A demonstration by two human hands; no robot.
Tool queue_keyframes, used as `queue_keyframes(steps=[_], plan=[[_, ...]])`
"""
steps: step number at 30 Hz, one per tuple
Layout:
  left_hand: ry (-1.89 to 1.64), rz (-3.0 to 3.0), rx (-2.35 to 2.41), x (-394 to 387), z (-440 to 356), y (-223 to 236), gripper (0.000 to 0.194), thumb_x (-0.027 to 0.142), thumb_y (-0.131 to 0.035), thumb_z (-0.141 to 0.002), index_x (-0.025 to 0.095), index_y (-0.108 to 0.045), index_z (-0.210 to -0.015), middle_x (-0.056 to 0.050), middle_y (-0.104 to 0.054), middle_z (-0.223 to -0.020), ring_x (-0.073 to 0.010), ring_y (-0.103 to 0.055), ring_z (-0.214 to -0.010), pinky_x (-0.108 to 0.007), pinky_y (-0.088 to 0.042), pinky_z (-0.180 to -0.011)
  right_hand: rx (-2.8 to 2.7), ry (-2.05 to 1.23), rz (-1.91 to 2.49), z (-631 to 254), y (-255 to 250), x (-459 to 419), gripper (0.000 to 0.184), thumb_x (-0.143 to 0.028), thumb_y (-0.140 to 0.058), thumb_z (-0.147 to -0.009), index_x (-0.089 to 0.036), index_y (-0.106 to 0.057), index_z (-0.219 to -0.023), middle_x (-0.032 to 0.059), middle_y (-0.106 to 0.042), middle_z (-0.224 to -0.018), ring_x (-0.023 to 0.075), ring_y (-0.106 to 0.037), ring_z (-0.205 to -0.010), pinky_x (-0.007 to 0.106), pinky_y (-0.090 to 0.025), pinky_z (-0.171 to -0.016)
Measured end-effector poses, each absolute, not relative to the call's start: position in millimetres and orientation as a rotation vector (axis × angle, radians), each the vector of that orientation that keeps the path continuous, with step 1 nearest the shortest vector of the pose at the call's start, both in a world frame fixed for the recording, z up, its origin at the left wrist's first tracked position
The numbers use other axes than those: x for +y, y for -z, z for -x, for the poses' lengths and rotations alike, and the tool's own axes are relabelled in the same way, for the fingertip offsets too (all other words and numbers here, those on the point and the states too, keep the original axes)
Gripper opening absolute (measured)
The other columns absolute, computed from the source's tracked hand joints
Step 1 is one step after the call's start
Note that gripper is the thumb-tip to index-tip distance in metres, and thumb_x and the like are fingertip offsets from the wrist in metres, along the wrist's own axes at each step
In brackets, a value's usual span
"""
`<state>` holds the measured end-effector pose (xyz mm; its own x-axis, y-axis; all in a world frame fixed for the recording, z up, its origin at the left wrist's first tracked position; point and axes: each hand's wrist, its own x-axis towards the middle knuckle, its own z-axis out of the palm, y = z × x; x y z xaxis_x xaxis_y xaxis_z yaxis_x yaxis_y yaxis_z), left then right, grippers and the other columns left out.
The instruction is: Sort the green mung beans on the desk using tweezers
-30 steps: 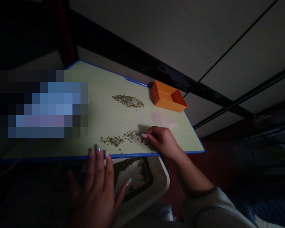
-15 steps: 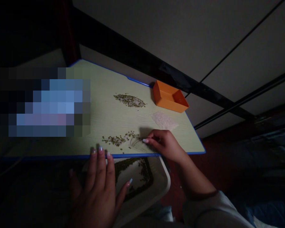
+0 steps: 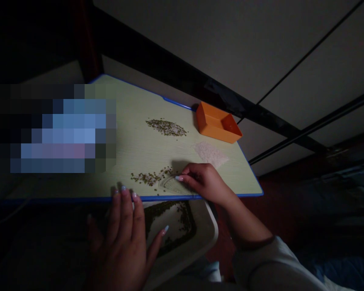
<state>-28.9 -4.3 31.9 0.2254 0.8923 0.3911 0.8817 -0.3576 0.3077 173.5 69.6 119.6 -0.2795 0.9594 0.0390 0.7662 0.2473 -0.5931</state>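
Observation:
My right hand (image 3: 204, 182) rests on a pale tabletop (image 3: 133, 149) with a blue rim, fingers curled, its fingertips at a mix of green beans and white grains (image 3: 153, 177). My left hand (image 3: 124, 238) lies flat below the table's near edge, fingers stretched out and touching the rim, over a white tray (image 3: 204, 238) that holds green beans (image 3: 170, 224). Farther back lie a second heap of beans and grains (image 3: 166, 127) and a patch of white rice (image 3: 210, 153).
An orange box (image 3: 218, 123) stands at the table's far right corner. A blurred-out patch covers the table's left part. A dark beam and pale wall panels run behind. The surroundings are very dark.
My right hand's fingertips have slid a little to the left across the near grains. My left hand has hardly moved.

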Motion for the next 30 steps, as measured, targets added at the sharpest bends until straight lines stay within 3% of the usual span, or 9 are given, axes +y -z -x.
queue_keyframes(steps=[13, 30], plan=[[-0.786, -2.445, 1.771, -3.0, 30.8, -29.8, 0.083, 0.05, -0.041, -0.082, 0.008, -0.004, -0.144, -0.026, -0.016, -0.156, -0.0367, -0.017, -0.146, -0.067, -0.011, -0.115, -2.277, -0.569, 1.503, -162.8, -122.0, 80.1, 0.023, -0.034, -0.056, -0.091, -0.015, -0.065, -0.082, -0.0002, -0.059, -0.066, 0.0088, -0.049, -0.058, 0.021, -0.033, -0.058], [-0.829, -2.464, 1.741, -3.4, 31.2, -27.6, 0.082, 0.051, -0.038, -0.083, 0.006, -0.007, -0.143, -0.025, -0.018, -0.155, -0.0343, -0.012, -0.147, -0.065, -0.004, -0.117, -2.16, -0.594, 1.577, -160.0, -120.2, 81.5, 0.022, -0.034, -0.058, -0.089, -0.015, -0.063, -0.079, -0.0011, -0.057, -0.063, 0.0083, -0.045, -0.056, 0.021, -0.032, -0.056]])
